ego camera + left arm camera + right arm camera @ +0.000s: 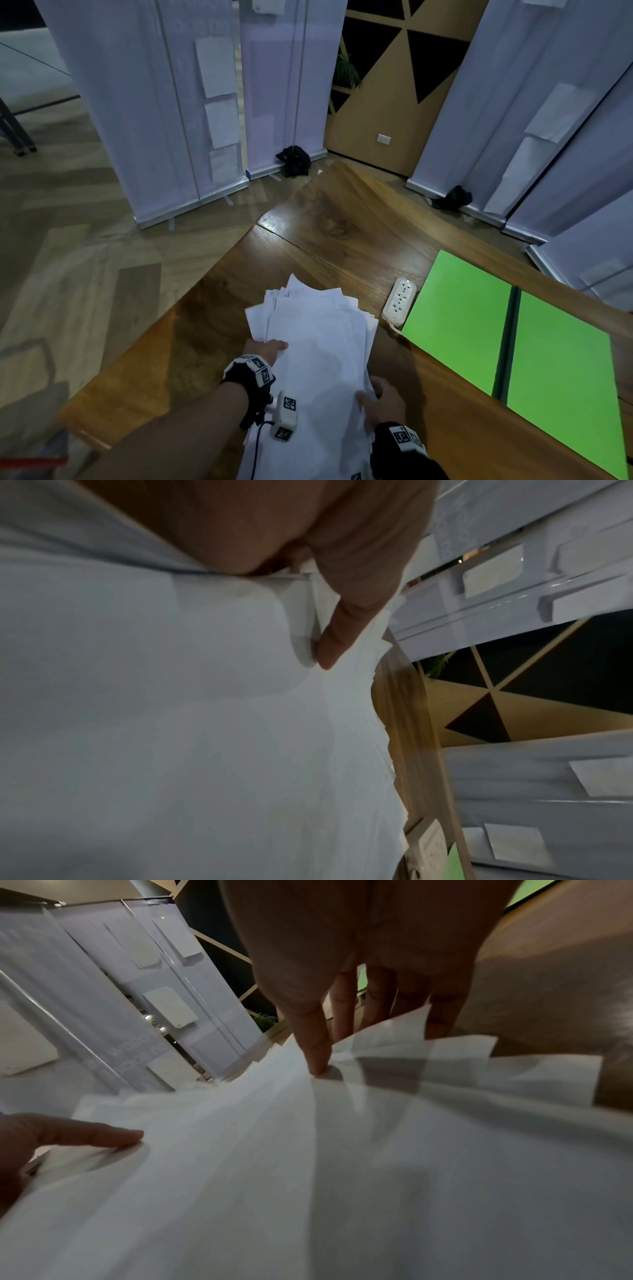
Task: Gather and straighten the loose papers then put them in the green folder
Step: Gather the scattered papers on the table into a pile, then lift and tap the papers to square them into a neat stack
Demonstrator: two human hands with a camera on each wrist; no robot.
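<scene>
A stack of white papers [318, 346] sits in front of me on the wooden table [342, 233], its far ends fanned out unevenly. My left hand [270, 349] grips the stack's left edge, thumb on top [339, 634] of the papers [171, 723]. My right hand [380, 397] grips the right edge nearer to me. In the right wrist view its thumb [315, 1047] presses on the top sheet [342, 1177] and the other fingers reach behind the sheets' edges. The green folder [479, 325] lies open and flat to the right, apart from the papers.
A white power strip [399, 301] lies between the papers and the folder's left edge. The table's left edge runs diagonally, with floor beyond it. White roll-up banners [137, 120] stand on the floor around the table's far sides.
</scene>
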